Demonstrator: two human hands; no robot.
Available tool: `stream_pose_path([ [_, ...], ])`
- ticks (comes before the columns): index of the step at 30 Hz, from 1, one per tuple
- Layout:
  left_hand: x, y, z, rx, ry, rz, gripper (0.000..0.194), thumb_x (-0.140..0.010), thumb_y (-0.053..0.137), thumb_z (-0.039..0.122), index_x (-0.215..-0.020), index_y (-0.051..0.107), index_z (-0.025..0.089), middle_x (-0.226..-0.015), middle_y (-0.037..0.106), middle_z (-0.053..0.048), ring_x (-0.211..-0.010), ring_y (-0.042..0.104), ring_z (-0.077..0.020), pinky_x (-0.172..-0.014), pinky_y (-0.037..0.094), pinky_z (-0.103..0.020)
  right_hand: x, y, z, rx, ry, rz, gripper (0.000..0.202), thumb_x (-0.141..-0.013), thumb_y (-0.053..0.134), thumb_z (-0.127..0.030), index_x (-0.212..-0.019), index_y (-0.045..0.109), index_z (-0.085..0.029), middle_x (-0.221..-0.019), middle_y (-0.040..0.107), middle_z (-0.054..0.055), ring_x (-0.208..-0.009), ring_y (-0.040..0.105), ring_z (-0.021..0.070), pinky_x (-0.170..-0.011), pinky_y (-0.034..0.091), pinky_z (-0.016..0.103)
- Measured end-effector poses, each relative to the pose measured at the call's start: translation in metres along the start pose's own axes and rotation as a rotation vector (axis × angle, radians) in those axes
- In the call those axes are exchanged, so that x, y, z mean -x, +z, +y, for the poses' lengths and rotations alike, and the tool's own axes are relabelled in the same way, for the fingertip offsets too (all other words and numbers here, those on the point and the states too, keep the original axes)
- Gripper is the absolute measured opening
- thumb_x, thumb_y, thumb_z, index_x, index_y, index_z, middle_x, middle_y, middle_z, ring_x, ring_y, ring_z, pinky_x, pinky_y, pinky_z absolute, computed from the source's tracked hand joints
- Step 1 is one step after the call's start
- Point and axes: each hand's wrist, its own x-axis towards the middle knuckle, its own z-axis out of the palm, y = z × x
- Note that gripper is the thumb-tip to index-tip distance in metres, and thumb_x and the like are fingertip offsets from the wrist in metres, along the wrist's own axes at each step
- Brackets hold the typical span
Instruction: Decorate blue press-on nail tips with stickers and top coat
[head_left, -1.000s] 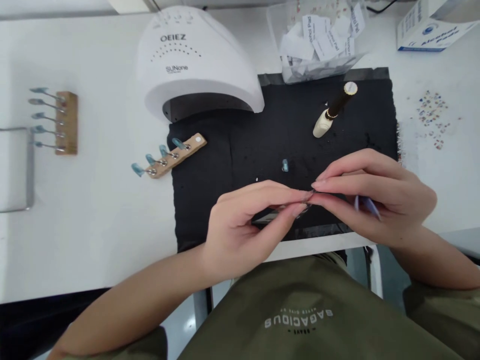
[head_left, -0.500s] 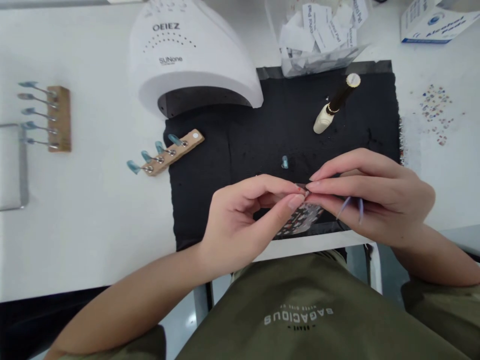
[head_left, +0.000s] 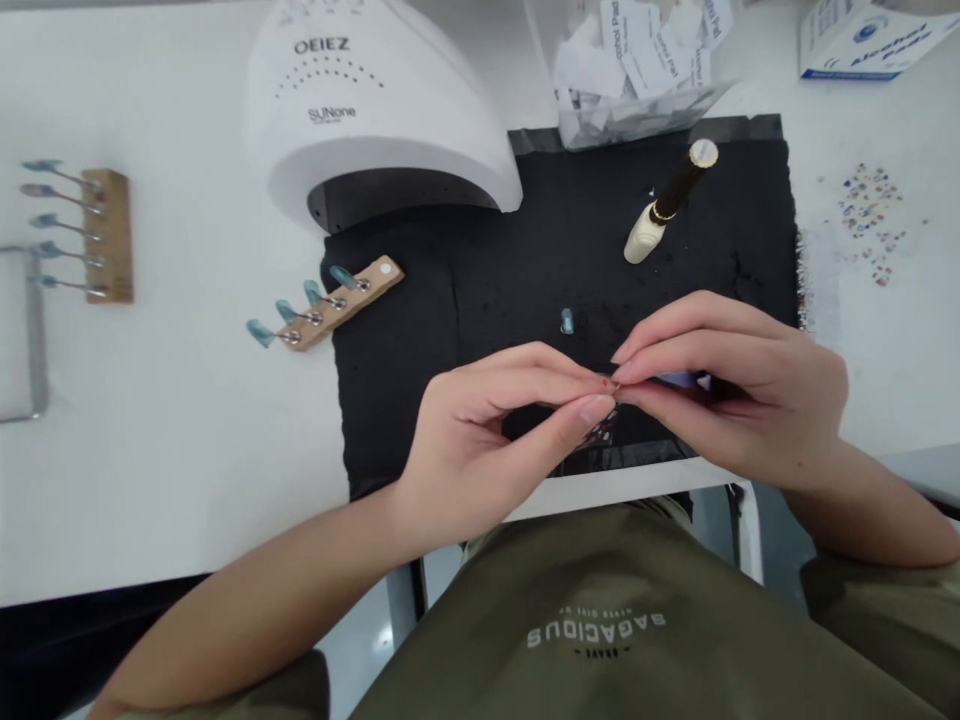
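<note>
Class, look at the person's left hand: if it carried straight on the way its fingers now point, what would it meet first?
The left hand would probably meet the right hand first; whether the two already touch is hard to tell.

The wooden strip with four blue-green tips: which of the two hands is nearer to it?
Left. The left hand is right of the wooden strip, closer to the person's body; the right hand is farther right, beyond the left hand.

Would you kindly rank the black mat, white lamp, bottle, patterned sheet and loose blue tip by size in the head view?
Black mat
White lamp
Bottle or mostly hidden patterned sheet, unsure which
Loose blue tip
</note>
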Motion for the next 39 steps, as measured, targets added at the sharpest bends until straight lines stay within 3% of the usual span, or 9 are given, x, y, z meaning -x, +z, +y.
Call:
stream_pose_path([
  [6, -0.001, -0.001, 0.002, 0.011, 0.005, -0.004, 0.014, -0.106, 0.086, 0.02, -0.107, 0.095, 0.03, -0.101, 0.09, -0.004, -0.08, 0.083, -0.0145, -0.072, 0.071, -0.023, -0.001, 0.0, -0.001, -0.009, 0.02, 0.001, 0.016, -0.101, 0.083, -0.011, -0.101, 0.082, -0.027, -0.106, 0.087, 0.002, -0.092, 0.084, 0.0159, -0.08, 0.073, 0.028],
  [12, -0.003, -0.001, 0.004, -0.004, -0.01, 0.005, 0.016, -0.107, 0.084, 0.021, -0.107, 0.096, 0.032, -0.101, 0.091, -0.005, -0.084, 0.084, -0.0167, -0.078, 0.073, -0.027, -0.002, -0.002, 0.0, 0.059, -0.05, 0.014, 0.018, -0.101, 0.081, -0.011, -0.098, 0.08, -0.028, -0.103, 0.088, 0.001, -0.087, 0.084, 0.0158, -0.073, 0.073, 0.028],
  [19, -0.003, 0.0, 0.003, 0.107, -0.073, 0.018, 0.008, -0.106, 0.086, 0.026, -0.107, 0.094, 0.029, -0.099, 0.09, -0.006, -0.082, 0.084, -0.0166, -0.072, 0.072, -0.025, 0.004, 0.001, -0.001, 0.128, -0.053, 0.108, 0.025, -0.096, 0.088, -0.011, -0.104, 0.085, -0.034, -0.11, 0.088, 0.003, -0.088, 0.085, 0.0207, -0.077, 0.077, 0.035],
  [24, -0.004, 0.0, 0.001, 0.191, -0.108, 0.032, 0.007, -0.105, 0.087, 0.026, -0.106, 0.094, 0.028, -0.102, 0.091, -0.006, -0.082, 0.084, -0.0163, -0.074, 0.073, -0.025, 0.009, 0.007, 0.0, 0.126, -0.067, 0.176, 0.02, -0.1, 0.088, -0.017, -0.111, 0.086, -0.034, -0.112, 0.089, 0.002, -0.081, 0.083, 0.0182, -0.071, 0.074, 0.032],
  [30, -0.005, 0.0, -0.002, 0.283, -0.171, 0.024, 0.006, -0.105, 0.089, 0.029, -0.101, 0.094, 0.027, -0.098, 0.09, -0.005, -0.08, 0.081, -0.0142, -0.076, 0.071, -0.024, 0.01, 0.006, 0.003, 0.091, -0.101, 0.129, 0.024, -0.102, 0.083, -0.014, -0.116, 0.087, -0.032, -0.118, 0.091, 0.0, -0.091, 0.088, 0.0174, -0.081, 0.076, 0.028],
  [34, -0.005, -0.001, -0.005, 0.307, -0.217, 0.02, 0.009, -0.105, 0.09, 0.033, -0.097, 0.093, 0.028, -0.095, 0.088, -0.004, -0.08, 0.081, -0.0156, -0.076, 0.071, -0.026, 0.005, 0.001, -0.002, 0.06, -0.089, 0.025, 0.022, -0.105, 0.08, -0.015, -0.115, 0.088, -0.033, -0.121, 0.093, -0.002, -0.091, 0.089, 0.017, -0.081, 0.079, 0.029],
  [39, -0.005, -0.002, -0.006, 0.324, -0.231, 0.002, 0.012, -0.104, 0.091, 0.036, -0.096, 0.092, 0.027, -0.097, 0.089, -0.006, -0.082, 0.081, -0.0169, -0.075, 0.071, -0.027, 0.003, -0.001, -0.008, -0.014, -0.013, 0.008, 0.029, -0.1, 0.083, -0.008, -0.117, 0.087, -0.032, -0.112, 0.094, -0.004, -0.099, 0.092, 0.0173, -0.086, 0.078, 0.025],
])
